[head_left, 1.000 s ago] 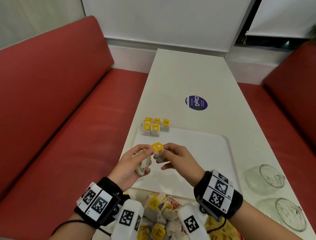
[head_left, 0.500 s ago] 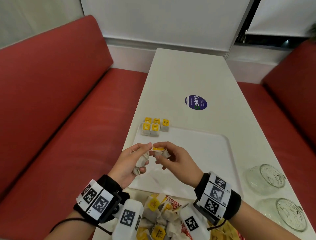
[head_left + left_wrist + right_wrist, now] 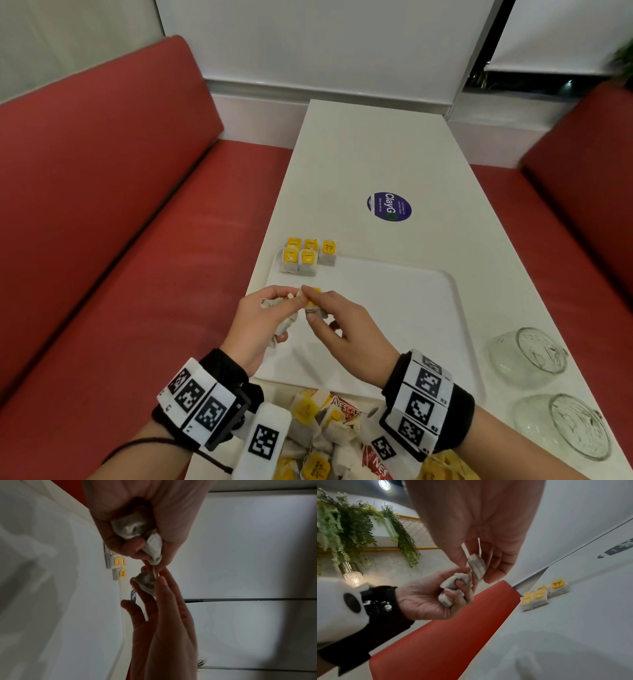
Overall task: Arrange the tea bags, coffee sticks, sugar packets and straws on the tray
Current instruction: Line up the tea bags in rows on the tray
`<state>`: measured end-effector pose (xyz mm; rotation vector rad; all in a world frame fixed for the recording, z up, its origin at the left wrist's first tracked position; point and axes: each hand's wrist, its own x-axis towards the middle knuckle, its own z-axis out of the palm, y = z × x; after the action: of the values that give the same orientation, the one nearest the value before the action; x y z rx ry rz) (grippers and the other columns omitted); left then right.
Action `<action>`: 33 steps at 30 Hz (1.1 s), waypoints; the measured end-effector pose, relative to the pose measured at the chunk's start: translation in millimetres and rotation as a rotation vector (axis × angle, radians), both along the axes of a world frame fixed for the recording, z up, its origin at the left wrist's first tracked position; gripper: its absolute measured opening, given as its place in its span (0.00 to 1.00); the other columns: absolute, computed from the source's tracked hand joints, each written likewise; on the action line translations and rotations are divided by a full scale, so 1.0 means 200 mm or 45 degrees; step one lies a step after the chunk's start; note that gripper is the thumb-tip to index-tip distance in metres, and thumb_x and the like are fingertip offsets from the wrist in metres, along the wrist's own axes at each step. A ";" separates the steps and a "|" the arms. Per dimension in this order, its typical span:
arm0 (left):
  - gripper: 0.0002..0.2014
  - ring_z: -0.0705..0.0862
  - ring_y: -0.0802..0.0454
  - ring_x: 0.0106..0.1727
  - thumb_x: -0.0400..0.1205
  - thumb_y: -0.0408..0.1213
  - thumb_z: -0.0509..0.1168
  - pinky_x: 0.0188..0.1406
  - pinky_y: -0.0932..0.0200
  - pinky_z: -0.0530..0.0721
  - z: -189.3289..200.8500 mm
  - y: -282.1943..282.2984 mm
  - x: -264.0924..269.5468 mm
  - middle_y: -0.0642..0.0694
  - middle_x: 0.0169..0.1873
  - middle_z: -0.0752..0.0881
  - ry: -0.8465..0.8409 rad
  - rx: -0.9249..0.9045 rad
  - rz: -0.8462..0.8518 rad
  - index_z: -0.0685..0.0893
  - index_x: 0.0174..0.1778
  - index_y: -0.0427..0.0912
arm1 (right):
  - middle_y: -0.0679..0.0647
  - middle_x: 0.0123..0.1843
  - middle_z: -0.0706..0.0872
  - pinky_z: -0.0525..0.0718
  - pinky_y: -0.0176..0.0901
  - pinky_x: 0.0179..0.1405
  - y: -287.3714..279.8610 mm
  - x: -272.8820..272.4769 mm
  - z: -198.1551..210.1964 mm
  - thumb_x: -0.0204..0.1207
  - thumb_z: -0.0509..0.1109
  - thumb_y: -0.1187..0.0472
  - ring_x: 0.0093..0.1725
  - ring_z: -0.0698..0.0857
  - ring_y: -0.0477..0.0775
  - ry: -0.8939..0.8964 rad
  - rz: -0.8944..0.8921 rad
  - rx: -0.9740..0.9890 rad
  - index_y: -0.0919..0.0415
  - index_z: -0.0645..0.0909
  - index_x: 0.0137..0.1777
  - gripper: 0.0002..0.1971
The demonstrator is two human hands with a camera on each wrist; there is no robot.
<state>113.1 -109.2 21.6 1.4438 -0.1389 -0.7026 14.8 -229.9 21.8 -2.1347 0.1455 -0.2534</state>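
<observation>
My left hand (image 3: pixel 274 310) grips a bunch of tea bags (image 3: pixel 284 323) in its curled fingers above the left part of the white tray (image 3: pixel 411 308). My right hand (image 3: pixel 320 305) pinches one yellow-tagged tea bag (image 3: pixel 313 303) between thumb and fingers, right against the left hand's fingertips. In the right wrist view that tea bag (image 3: pixel 476 568) hangs from my fingers, beside the left hand's bunch (image 3: pixel 452 588). Several tea bags (image 3: pixel 308 257) lie in neat rows at the tray's far left corner.
A heap of tea bags and red coffee sticks (image 3: pixel 329 435) lies on the table at the near edge, between my wrists. Two glass bowls (image 3: pixel 527 356) stand to the right of the tray. A blue round sticker (image 3: pixel 388 206) marks the table beyond. Red benches flank the table.
Both hands have moved slightly forward over the tray. The yellow tag, upright a second ago, is now tucked low between the fingertips of the two hands.
</observation>
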 end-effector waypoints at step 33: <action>0.04 0.70 0.55 0.24 0.77 0.35 0.72 0.17 0.66 0.67 0.00 -0.16 0.24 0.44 0.28 0.77 -0.171 0.292 -0.516 0.84 0.42 0.38 | 0.60 0.41 0.83 0.89 0.40 0.40 -0.28 0.15 -0.04 0.73 0.72 0.71 0.39 0.85 0.50 0.185 -0.272 0.911 0.63 0.81 0.43 0.04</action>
<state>160.3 -141.2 21.8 1.7044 -0.4780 -0.9742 44.5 -286.1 13.6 -1.4229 0.4758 -0.1386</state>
